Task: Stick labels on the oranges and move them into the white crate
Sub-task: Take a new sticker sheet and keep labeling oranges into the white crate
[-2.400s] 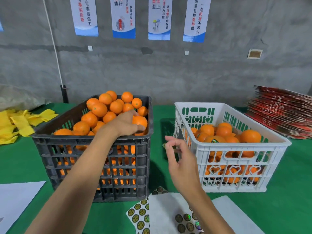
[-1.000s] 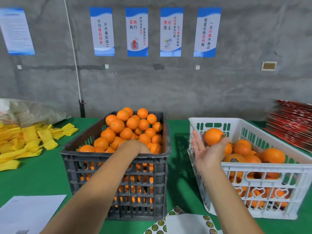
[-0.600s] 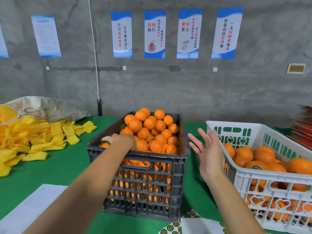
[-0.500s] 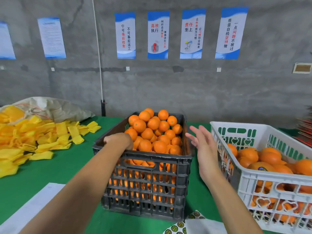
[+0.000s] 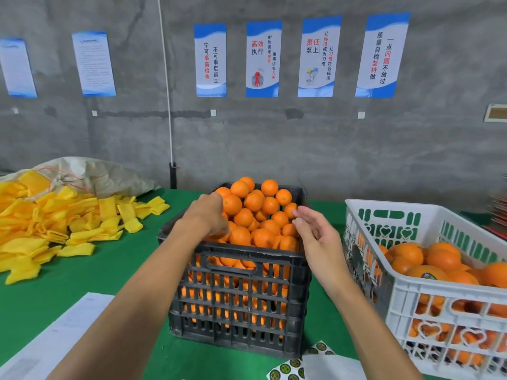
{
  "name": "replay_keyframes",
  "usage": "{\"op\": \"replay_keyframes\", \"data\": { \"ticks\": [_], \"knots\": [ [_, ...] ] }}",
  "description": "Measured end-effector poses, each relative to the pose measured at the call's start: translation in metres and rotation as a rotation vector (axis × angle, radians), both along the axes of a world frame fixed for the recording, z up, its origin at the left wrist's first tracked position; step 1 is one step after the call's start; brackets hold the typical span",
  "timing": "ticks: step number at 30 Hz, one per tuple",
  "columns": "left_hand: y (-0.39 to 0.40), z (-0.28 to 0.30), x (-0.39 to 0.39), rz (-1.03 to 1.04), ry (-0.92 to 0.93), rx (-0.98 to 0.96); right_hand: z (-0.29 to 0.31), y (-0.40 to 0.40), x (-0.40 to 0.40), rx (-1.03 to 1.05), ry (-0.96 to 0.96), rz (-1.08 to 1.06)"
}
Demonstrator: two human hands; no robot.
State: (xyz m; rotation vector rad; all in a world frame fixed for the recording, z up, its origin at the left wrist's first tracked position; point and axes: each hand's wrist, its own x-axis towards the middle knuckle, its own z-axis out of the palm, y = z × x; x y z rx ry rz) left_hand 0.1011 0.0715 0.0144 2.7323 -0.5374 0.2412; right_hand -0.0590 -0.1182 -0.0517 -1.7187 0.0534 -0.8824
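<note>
Meanwhile, the left hand [image 5: 208, 215] lies knuckles-up on the oranges [image 5: 255, 215] heaped in the black crate [image 5: 238, 297], its grip hidden; right hand [image 5: 318, 237] hovers empty, fingers relaxed, beside the white crate [image 5: 411, 292].

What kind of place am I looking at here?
Probably a fruit packing workshop: a black crate heaped with oranges, a white crate of oranges, a label sheet and work-slogan posters on a bare concrete wall.

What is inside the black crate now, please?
The black crate holds a heap of oranges rising above its rim. The left hand rests on the heap and covers some fruit; no labels show on these oranges. The bottom is hidden.
</note>
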Motion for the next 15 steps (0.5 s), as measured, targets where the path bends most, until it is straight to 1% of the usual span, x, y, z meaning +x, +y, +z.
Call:
{"op": "replay_keyframes", "data": {
  "ticks": [3, 5, 8, 10, 12, 15],
  "knots": [
    [-0.028, -0.008, -0.025, -0.185, 0.000, -0.319, -0.004, -0.004, -0.014, -0.022, 0.014, -0.019],
    [-0.050, -0.017, -0.049, -0.314, -0.003, -0.474, -0.009, -0.010, -0.028, -0.052, 0.061, -0.038],
    [-0.074, -0.032, -0.082, -0.425, -0.106, -0.673, -0.022, -0.021, -0.051, -0.064, 0.119, -0.061],
    [-0.084, -0.041, -0.104, -0.497, -0.231, -0.746, -0.036, -0.028, -0.065, -0.054, 0.156, -0.069],
    [-0.092, -0.053, -0.125, -0.626, -0.368, -0.791, -0.052, -0.035, -0.077, -0.057, 0.195, -0.082],
    [-0.099, -0.086, -0.153, -0.764, -0.611, -0.782, -0.079, -0.044, -0.097, -0.065, 0.253, -0.070]
  ]
}}
